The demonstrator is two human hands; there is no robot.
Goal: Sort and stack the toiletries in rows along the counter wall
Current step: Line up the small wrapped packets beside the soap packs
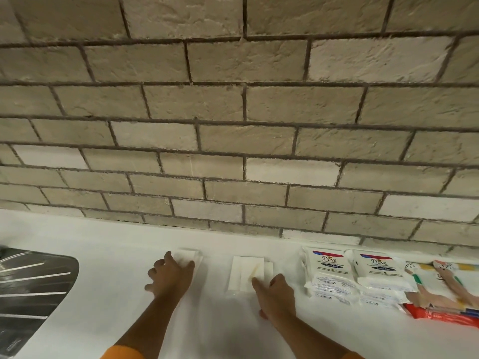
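Left hand point(169, 277): released, fingers spread flat on a white packet point(191, 255) near the worktop's point(108, 281) back edge.
Right hand point(277, 296): released, forefinger touching the packet stack point(246, 270).
Dove packs point(355, 273): two piles beside the right hand, along the back edge.

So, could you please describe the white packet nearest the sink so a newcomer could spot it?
Start at the sink on the counter's left and go right along the brick wall. The first item is the packet, under the left hand's fingers. It is blank white, while the next packet has a yellowish streak and the Dove packs are printed.
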